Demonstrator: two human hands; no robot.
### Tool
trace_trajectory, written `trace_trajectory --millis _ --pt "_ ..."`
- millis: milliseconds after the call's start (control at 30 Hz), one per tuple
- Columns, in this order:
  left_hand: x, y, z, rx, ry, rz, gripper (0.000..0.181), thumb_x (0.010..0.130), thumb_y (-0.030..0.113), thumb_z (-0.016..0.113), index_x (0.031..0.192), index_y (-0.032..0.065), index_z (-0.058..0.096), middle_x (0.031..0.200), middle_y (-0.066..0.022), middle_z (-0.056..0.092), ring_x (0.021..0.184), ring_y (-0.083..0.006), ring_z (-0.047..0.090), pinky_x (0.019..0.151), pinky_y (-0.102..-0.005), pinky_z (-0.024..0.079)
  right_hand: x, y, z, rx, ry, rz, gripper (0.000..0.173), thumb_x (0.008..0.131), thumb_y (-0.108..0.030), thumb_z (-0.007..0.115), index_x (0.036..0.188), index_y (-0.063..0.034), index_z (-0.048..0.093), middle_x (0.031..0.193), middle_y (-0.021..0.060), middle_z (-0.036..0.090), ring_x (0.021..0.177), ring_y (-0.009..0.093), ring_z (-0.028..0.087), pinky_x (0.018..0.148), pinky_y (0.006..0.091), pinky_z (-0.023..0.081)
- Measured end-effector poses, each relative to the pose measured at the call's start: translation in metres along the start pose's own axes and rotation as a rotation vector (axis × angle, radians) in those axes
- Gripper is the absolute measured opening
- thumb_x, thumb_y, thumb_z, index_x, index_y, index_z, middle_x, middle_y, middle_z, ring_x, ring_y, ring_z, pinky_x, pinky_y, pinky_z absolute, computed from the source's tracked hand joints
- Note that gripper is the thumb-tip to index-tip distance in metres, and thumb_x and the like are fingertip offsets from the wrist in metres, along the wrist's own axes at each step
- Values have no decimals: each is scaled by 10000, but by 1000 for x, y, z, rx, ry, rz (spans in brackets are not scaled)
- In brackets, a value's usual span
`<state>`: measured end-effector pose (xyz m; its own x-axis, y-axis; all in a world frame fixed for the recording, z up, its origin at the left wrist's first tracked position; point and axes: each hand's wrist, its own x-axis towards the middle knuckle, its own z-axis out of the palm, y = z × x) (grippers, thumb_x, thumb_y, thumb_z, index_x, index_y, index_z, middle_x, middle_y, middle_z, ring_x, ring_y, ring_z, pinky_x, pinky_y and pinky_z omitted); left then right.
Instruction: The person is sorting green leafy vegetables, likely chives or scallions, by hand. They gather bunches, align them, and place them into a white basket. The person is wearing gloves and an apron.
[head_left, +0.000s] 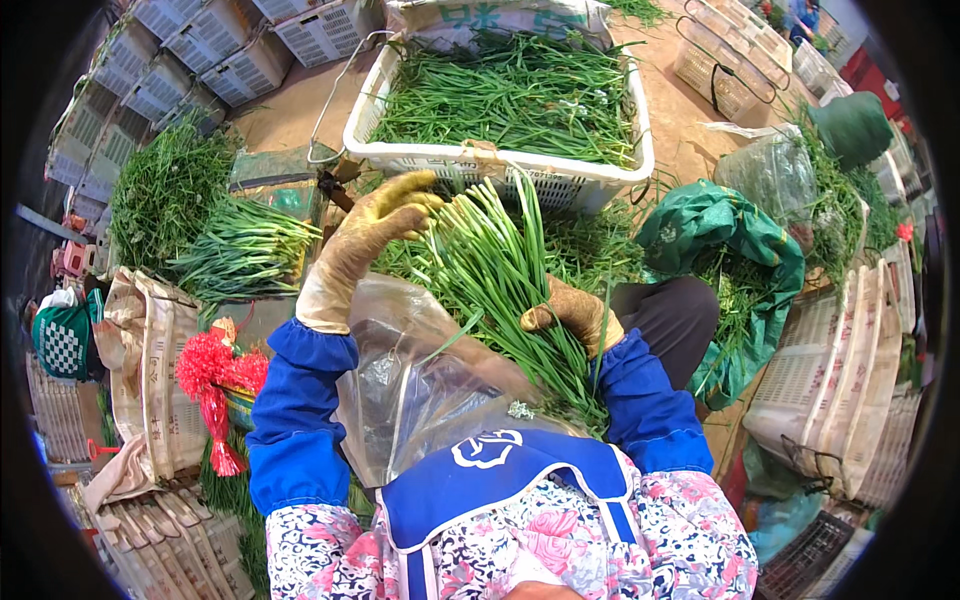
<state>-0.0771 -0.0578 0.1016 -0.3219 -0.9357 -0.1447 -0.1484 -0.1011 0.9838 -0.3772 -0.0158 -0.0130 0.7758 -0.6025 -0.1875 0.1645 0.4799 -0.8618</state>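
My right hand (571, 315), in a stained, yellowish-brown glove, is closed around a thick bunch of green garlic chives (499, 255). The pale stem ends point up and away, and the leaves hang over a clear plastic sheet (405, 375) on my lap. At the upper left of the bunch, my left hand (401, 210), gloved too, has bent fingers apart near the stem ends; whether the fingertips touch them I cannot tell. Beyond both hands stands a white plastic crate (495, 154) full of loose chives. A sorted pile of chives (244, 244) lies to the left.
Loose greens (169, 195) are heaped at the left. A green woven sack (784, 262) with greens stands at the right. Red plastic ties (214, 367) hang by my left elbow. Stacked crates (825, 375) flank both sides. A wire handle (330, 97) sticks out left of the full crate.
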Motion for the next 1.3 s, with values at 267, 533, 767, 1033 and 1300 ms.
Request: trace_trajectory --millis 267,533,767,1033,1300 --pt "23 -66 -34 71 528 21 234 938 144 690 1100 -23 712 887 -58 721 768 -83 654 678 -220 552 0 4 3 102 -78 41 772 744 -202 859 1407 -13 513 1246 63 629 1053 152 573 930 298 477" --pt "-27 0 31 415 371 100 453 813 281 840 1150 34 667 1030 -53 717 939 -152 678 855 -283 540 -1 -13 16 149 80 -10 770 704 -180 886 1369 -13 537 1203 74 645 1024 152 591 891 296 479" --pt "-21 -32 54 608 533 197 257 826 217 785 996 40 709 895 -92 729 778 -192 694 758 -324 548 -3 -12 25 44 125 69 913 702 -231 875 1478 -39 435 1434 102 526 1313 230 462 1125 350 340" --pt "-14 -46 57 938 612 467 101 817 127 697 910 89 689 793 -113 690 744 -311 682 684 -403 532 -7 8 26 45 132 9 888 699 -290 876 1443 -29 467 1345 86 577 1200 208 524 1040 340 414" --pt "5 -53 36 423 456 137 162 861 149 716 989 53 693 797 -46 696 673 -142 651 625 -312 530 -18 15 33 131 152 13 746 740 -236 829 1386 -14 530 1220 66 647 1039 161 600 910 294 493"
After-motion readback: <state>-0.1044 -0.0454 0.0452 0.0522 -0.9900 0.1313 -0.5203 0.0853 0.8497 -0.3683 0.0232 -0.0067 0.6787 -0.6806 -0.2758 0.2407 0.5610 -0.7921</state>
